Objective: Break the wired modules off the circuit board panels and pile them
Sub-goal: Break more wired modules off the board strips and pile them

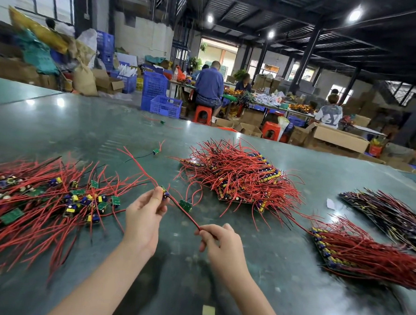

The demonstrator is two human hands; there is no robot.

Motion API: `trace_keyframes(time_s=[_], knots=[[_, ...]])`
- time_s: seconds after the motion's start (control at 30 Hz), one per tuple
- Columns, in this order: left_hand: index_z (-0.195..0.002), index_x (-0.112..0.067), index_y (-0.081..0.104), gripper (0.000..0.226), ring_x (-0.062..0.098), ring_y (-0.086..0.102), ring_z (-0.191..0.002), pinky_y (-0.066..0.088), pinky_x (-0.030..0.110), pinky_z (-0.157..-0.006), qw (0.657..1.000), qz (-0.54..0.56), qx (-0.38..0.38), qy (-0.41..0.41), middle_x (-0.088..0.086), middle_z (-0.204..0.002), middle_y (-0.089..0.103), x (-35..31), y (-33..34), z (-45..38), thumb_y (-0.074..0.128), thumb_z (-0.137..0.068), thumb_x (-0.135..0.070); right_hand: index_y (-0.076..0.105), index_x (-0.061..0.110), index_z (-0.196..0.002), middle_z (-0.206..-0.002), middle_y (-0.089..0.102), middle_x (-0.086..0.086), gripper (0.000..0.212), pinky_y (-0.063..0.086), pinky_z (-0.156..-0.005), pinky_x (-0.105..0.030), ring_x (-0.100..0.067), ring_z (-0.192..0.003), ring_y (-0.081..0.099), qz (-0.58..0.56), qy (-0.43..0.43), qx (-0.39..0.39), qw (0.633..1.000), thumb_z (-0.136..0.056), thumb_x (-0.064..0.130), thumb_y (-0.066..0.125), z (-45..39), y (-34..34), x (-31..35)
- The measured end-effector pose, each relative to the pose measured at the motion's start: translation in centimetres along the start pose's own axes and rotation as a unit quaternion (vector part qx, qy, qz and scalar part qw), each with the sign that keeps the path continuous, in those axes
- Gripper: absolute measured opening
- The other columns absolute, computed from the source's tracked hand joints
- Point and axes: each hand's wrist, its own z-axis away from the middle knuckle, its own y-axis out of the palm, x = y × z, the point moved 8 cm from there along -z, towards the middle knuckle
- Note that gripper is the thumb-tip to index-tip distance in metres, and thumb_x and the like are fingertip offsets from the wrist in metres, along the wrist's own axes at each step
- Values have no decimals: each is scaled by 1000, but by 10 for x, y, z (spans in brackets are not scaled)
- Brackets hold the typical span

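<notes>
My left hand (144, 216) pinches a small wired module (165, 193) by its board, its red wires fanning up to the left. My right hand (218, 238) grips the far end of that module's red and black wire (186, 213). A second green module (185, 205) lies just beyond the wire on the table. A heap of separated modules (53, 201) with red wires spreads at the left. Stacked circuit board panels (240, 176) with wires still attached sit in the middle, with more panels (357, 249) at the right.
The green glossy table (255, 282) carries a darker panel stack (391, 214) at far right, a stray module (156, 151), another stray module (163, 122) near the far edge, a paper scrap (330, 203) and a yellow label (208, 310). Seated workers, blue crates and cartons fill the background.
</notes>
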Motion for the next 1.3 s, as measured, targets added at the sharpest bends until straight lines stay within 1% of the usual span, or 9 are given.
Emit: trace_keyframes(time_s=[0.23,0.53,0.63,0.83,0.97,1.03,1.13,1.2,1.3], knots=[[-80,-12,60,15,-1,59,-53,47,10,-55,999,22,-16,36,-10,-55,65,-13,-4,-4,54,-92,-6,72,23,-90,-56,59,19,21,34,-69,-9,-3,-82,42,-20,-14,-8,1000,-92,12,55,0,-2,1],[-81,-13,62,14,-3,60,-60,48,9,-61,997,-31,8,77,-12,-62,68,-11,6,5,55,-91,-6,61,37,-69,-54,62,23,36,32,-63,-21,-7,-60,42,-98,74,-112,986,-90,8,56,1,-20,-16],[-82,-14,61,14,0,60,-64,50,11,-63,996,-24,10,80,-9,-69,67,-13,6,6,55,-92,-7,62,40,-62,-59,67,18,40,32,-63,-21,-4,-60,43,-94,71,-68,991,-90,12,57,0,-13,-16],[-77,-9,51,23,8,63,-50,58,27,-59,994,61,-12,-94,3,-59,63,-20,-22,-30,46,-98,-15,73,28,-74,-57,64,8,29,30,-72,-1,-10,-77,49,-79,45,-57,994,-94,27,52,0,-9,-14],[-75,-13,55,24,9,51,-44,44,16,-42,984,-170,-58,-3,3,-67,56,-44,-43,-48,49,-97,-18,72,27,-77,-51,56,31,30,22,-81,7,-24,-83,58,-74,61,-90,991,-96,23,49,-4,-18,-24],[-82,-9,63,20,27,58,-71,48,31,-63,913,-379,-85,123,14,-81,63,-67,-47,-46,52,-94,-19,71,28,-81,-54,58,33,28,21,-80,8,-25,-86,59,-67,58,-93,992,-96,23,49,-4,-18,-25],[-122,5,52,48,45,42,-116,33,49,-97,674,-660,-181,277,28,-127,51,-90,-41,-29,65,-80,-15,71,27,-89,-58,61,33,23,21,-81,8,-27,-83,57,-62,50,-97,992,-95,20,50,-4,-17,-24],[-133,7,41,68,47,33,-126,25,54,-106,615,-695,-144,344,30,-140,38,-84,-20,-15,68,-72,-8,71,25,-94,-64,62,34,22,22,-81,6,-25,-84,56,-60,45,-96,993,-95,19,50,-3,-16,-23],[-146,0,25,72,38,20,-140,14,45,-117,552,-748,64,363,22,-153,23,-31,19,-5,59,-84,-12,70,26,-97,-66,62,37,21,28,-75,2,-12,-85,50,-52,36,-83,995,-94,18,51,-3,-15,-18]])
